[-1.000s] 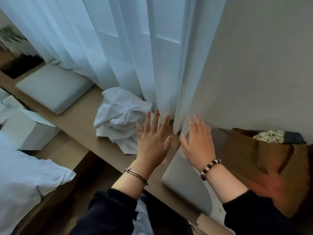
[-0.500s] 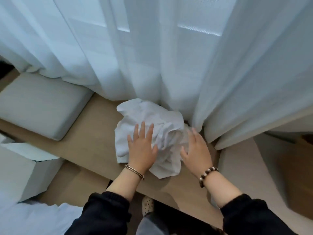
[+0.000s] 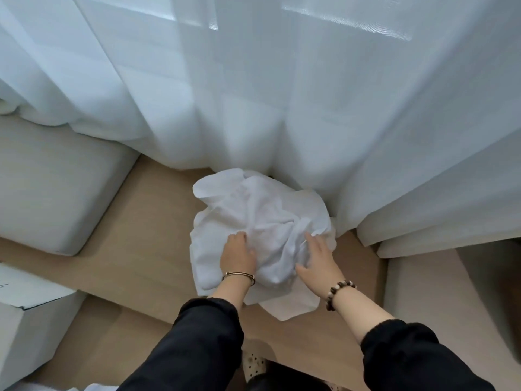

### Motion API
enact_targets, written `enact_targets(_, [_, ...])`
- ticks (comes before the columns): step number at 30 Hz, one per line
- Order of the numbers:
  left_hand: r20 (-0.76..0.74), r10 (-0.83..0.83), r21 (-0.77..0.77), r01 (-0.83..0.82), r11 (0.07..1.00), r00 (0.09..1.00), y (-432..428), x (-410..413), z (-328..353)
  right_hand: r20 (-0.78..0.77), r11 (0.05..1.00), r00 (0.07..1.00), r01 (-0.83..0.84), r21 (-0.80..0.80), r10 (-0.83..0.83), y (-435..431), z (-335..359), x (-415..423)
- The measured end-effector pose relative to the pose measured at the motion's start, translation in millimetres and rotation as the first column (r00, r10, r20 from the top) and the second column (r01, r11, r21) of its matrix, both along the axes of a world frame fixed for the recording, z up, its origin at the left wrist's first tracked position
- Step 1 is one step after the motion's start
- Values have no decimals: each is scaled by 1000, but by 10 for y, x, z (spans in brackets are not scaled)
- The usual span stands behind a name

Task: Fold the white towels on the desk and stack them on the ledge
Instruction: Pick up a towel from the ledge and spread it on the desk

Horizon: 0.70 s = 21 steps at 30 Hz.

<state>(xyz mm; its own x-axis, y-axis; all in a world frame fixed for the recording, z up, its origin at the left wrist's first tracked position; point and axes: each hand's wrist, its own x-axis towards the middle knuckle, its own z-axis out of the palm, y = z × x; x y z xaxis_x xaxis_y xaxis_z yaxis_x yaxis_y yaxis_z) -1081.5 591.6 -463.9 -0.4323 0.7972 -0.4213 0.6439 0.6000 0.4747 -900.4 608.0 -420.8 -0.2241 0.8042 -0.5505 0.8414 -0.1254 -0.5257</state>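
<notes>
1. Far left of the crumpled white terry towel [image 3: 262,210], our landmark, a flat grey fabric cushion [image 3: 56,187] lies on the pale wooden worktop [image 3: 146,235]. It sits well apart from the towel, leaving bare wood between them for spreading cloth.
2. Down and left of the towel, a white cardboard box [image 3: 28,320] sits below the worktop's front edge, out of the way.
3. Here's the left hand [image 3: 238,255], thin metal bangle [image 3: 239,276] at the wrist, on the towel's near-left part. Its fingers [image 3: 236,237] curl down into the cloth and grip a bunch, which I read as anchoring or starting a lift.
4. The towel itself is one unfolded heap on the worktop, so no fold is made yet.
5. The right hand [image 3: 318,258], with a brown-and-white beaded bracelet [image 3: 339,293], lies on the towel's near-right part. Its fingers are straight and spread flat on the cloth, pinching nothing, probably feeling for an edge.
6. Behind the towel hangs the sheer white curtain [image 3: 253,80], its hem touching the heap. Expect the towel to need drawing clear before it opens out.
7. Right of the towel, a second grey cushion [image 3: 451,292] bounds the space.
</notes>
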Motion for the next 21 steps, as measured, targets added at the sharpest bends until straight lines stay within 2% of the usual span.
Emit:
enact_targets(4, [-27, -19, 124, 22, 992, 999, 83, -168, 85, -61, 993, 994, 81, -85, -86, 85, -61, 1])
enact_targets(7, [93, -111, 409, 64, 910, 989, 89, -145, 347, -162, 980, 972, 154, -123, -173, 132, -16, 19])
enact_targets(9, [212, -124, 504, 0, 864, 969, 101, -88, 589, -220, 978, 957, 167, -126, -191, 153, 59, 31])
enact_targets(12, [357, -105, 530, -108, 841, 928, 188, -60, 923, -283, 982, 944, 142, -122, -172, 181, 248, 16])
enact_targets(15, [523, -90, 494, -215, 843, 848, 290, -103, 1239, -335, 986, 930, 119, -117, -152, 230, 512, -14])
enact_targets(19, [727, -90, 400, -313, 861, 681, 395, -146, 1597, -425, 989, 893, 141, -54, -150, 350, 868, -120])
enact_targets(21, [791, -145, 389, -305, 869, 595, 427, -124, 1779, -513, 981, 837, 184, -62, -189, 411, 1053, -216])
